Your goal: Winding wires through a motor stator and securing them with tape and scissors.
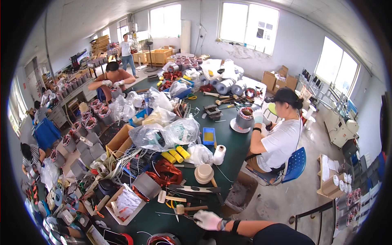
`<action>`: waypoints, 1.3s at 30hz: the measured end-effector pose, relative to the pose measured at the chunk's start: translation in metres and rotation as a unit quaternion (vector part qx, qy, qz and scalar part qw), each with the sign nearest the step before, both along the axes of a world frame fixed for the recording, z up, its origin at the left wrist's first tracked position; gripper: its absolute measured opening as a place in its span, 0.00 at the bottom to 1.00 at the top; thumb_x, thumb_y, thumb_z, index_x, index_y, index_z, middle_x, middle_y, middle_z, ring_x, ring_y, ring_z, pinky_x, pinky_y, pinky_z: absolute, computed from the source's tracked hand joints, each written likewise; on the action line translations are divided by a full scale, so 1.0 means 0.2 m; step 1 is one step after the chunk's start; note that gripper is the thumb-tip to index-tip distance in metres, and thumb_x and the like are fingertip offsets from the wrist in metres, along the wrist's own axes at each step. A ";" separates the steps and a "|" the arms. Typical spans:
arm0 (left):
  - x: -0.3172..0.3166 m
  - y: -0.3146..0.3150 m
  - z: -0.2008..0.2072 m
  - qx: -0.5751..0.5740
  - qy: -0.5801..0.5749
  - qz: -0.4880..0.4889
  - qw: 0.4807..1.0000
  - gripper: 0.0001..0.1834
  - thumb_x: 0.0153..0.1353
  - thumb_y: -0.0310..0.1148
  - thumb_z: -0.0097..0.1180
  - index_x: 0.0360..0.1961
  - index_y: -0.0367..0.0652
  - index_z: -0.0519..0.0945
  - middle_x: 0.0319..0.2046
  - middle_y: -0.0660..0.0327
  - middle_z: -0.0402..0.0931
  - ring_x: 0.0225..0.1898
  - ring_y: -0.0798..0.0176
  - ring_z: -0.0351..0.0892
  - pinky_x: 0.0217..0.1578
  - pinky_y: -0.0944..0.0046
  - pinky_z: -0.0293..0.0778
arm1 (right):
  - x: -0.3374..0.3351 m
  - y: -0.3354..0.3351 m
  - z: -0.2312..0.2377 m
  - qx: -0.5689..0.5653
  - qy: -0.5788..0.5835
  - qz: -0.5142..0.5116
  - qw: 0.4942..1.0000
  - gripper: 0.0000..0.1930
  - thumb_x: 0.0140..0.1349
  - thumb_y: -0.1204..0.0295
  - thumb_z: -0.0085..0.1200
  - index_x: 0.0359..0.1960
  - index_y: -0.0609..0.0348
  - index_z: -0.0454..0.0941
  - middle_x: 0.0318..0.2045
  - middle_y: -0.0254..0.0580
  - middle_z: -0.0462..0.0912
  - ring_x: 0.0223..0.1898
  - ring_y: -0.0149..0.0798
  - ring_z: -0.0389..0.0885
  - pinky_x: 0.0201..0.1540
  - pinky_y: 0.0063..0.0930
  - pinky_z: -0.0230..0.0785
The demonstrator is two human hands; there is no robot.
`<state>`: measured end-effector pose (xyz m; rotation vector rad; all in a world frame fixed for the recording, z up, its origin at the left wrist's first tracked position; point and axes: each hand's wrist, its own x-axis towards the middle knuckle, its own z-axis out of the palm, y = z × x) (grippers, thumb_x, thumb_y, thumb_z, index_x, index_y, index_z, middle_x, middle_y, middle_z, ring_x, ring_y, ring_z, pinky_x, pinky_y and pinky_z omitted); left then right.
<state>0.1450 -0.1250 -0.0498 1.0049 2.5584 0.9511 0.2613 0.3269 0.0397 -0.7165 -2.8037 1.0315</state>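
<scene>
My right hand, in a pale glove with a dark band at the wrist, reaches in from the lower right over the green bench. Its fingers point left and down, close to a thin metal tool and a wooden-handled mallet; their tips are too small and blurred to show a grip. A motor stator with red-brown windings is cut off by the lower edge. Another mallet lies just beyond, near a box of white paper strips. I cannot see my left hand.
A co-worker in a white shirt sits on the right at a stator. Plastic bags, copper coils, yellow spools and a stacked beige cup crowd the bench. A carton stands by its right edge.
</scene>
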 end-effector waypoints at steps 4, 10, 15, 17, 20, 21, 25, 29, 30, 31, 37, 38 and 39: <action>0.04 0.15 -0.04 -0.033 -0.066 -0.035 0.997 0.16 0.66 0.33 0.59 0.51 0.35 0.81 0.37 0.42 0.84 0.38 0.36 0.83 0.43 0.46 0.79 | 0.13 0.65 0.08 0.099 0.077 -0.087 0.988 0.15 0.65 0.63 0.55 0.47 0.59 0.81 0.45 0.58 0.81 0.47 0.59 0.84 0.52 0.51 0.79; 0.15 0.61 0.11 -0.078 -0.161 -0.055 0.982 0.16 0.66 0.33 0.59 0.51 0.36 0.82 0.38 0.42 0.84 0.38 0.35 0.83 0.43 0.46 0.79 | 0.10 1.63 0.34 0.211 0.050 -0.243 0.945 0.27 0.56 0.64 0.68 0.57 0.56 0.76 0.48 0.55 0.81 0.50 0.59 0.83 0.50 0.53 0.79; 0.30 1.11 0.33 -0.107 -0.273 -0.066 0.954 0.15 0.67 0.33 0.59 0.51 0.36 0.82 0.38 0.43 0.85 0.38 0.35 0.84 0.43 0.46 0.79 | 0.00 2.01 0.25 0.146 -0.096 -0.186 0.967 0.24 0.58 0.65 0.65 0.57 0.51 0.77 0.52 0.55 0.80 0.52 0.58 0.85 0.50 0.51 0.80; 0.40 1.34 0.51 -0.142 -0.300 -0.050 0.942 0.15 0.68 0.34 0.59 0.51 0.37 0.83 0.39 0.42 0.85 0.39 0.36 0.84 0.43 0.46 0.80 | -0.01 2.05 0.18 0.092 -0.110 -0.153 0.978 0.18 0.64 0.67 0.57 0.55 0.54 0.77 0.53 0.60 0.80 0.48 0.61 0.87 0.48 0.53 0.81; 0.39 1.73 0.64 -0.059 -0.078 -0.156 0.983 0.14 0.71 0.34 0.57 0.51 0.37 0.83 0.41 0.44 0.86 0.41 0.44 0.87 0.44 0.50 0.81 | 0.01 2.02 0.29 0.088 -0.124 -0.083 0.985 0.17 0.64 0.67 0.55 0.54 0.58 0.76 0.51 0.60 0.81 0.47 0.61 0.87 0.48 0.53 0.81; 0.35 1.90 0.68 0.001 -0.013 -0.200 0.980 0.16 0.73 0.36 0.56 0.53 0.36 0.82 0.35 0.48 0.84 0.33 0.51 0.84 0.37 0.54 0.80 | 0.09 2.03 0.39 0.080 -0.100 -0.066 0.990 0.19 0.62 0.67 0.58 0.53 0.60 0.76 0.50 0.60 0.81 0.46 0.61 0.87 0.47 0.52 0.81; 0.31 2.51 0.93 -0.012 -0.125 -0.144 0.982 0.22 0.58 0.30 0.69 0.52 0.34 0.81 0.46 0.47 0.83 0.50 0.40 0.82 0.55 0.49 0.77 | 0.35 1.98 1.00 0.068 0.036 -0.014 0.997 0.30 0.56 0.58 0.68 0.56 0.59 0.74 0.46 0.56 0.81 0.43 0.59 0.86 0.48 0.47 0.80; 0.26 3.09 1.23 0.174 -0.116 -0.142 0.967 0.32 0.55 0.29 0.74 0.60 0.31 0.76 0.55 0.49 0.82 0.57 0.50 0.81 0.60 0.55 0.75 | 0.47 1.88 1.55 0.007 0.188 0.014 0.982 0.35 0.50 0.64 0.76 0.60 0.57 0.74 0.41 0.48 0.81 0.41 0.49 0.86 0.46 0.36 0.79; 0.26 3.18 1.32 0.166 -0.255 -0.199 0.932 0.34 0.55 0.30 0.75 0.62 0.30 0.75 0.55 0.52 0.82 0.58 0.52 0.80 0.62 0.57 0.73 | 0.50 1.87 1.63 -0.028 0.238 0.028 0.970 0.36 0.50 0.65 0.77 0.61 0.57 0.74 0.41 0.47 0.81 0.40 0.47 0.86 0.46 0.34 0.78; 0.23 3.24 1.27 0.154 -0.300 -0.254 0.907 0.31 0.58 0.33 0.74 0.60 0.31 0.77 0.52 0.57 0.83 0.56 0.59 0.80 0.61 0.60 0.73 | 0.51 1.86 1.65 -0.024 0.239 0.027 0.970 0.36 0.50 0.65 0.77 0.61 0.57 0.74 0.41 0.47 0.81 0.40 0.47 0.86 0.46 0.34 0.78; 0.45 3.09 1.40 0.145 -0.533 -0.180 0.814 0.15 0.72 0.37 0.62 0.50 0.36 0.82 0.34 0.68 0.79 0.31 0.78 0.71 0.32 0.74 0.66 | 0.52 1.96 1.53 0.045 0.240 -0.029 0.969 0.35 0.51 0.63 0.75 0.61 0.59 0.75 0.40 0.49 0.81 0.40 0.50 0.86 0.46 0.38 0.79; 0.44 3.01 1.35 0.131 -0.527 -0.089 0.835 0.13 0.74 0.37 0.60 0.46 0.36 0.82 0.28 0.71 0.75 0.27 0.80 0.67 0.28 0.76 0.61 | 0.48 2.00 1.39 0.038 0.245 -0.021 0.969 0.35 0.51 0.63 0.75 0.61 0.59 0.75 0.40 0.49 0.81 0.40 0.50 0.86 0.46 0.38 0.79; 0.42 2.94 1.31 0.129 -0.526 -0.085 0.837 0.13 0.74 0.37 0.60 0.46 0.36 0.82 0.28 0.71 0.75 0.27 0.80 0.67 0.28 0.76 0.61 | 0.45 2.04 1.26 0.083 0.171 -0.041 0.981 0.29 0.54 0.62 0.71 0.56 0.58 0.76 0.41 0.50 0.81 0.40 0.53 0.86 0.45 0.42 0.80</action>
